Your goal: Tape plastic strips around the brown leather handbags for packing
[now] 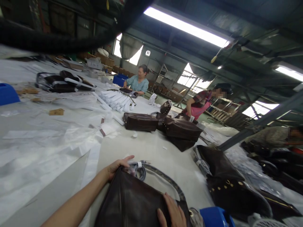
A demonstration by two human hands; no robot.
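A dark brown leather handbag [139,197] is directly in front of me, wrapped strap [165,175] curving out beyond its top edge. My left hand [118,165] touches the bag's far left corner, a digit stretched out past it; its other fingers are partly hidden by the bag. Across the bag's right part lies my right hand [172,211], fingers extended on the leather. Close to the left fingertips, a clear plastic-wrapped ring of strap [140,172] carries a white tag.
More brown bags [182,129] stand farther along the table, with another studded bag [222,170] at right. White paper rolls [118,100] and loose sheets cover the left. Blue plastic objects [216,217] sit near the right hand and far left. Several people work around the table.
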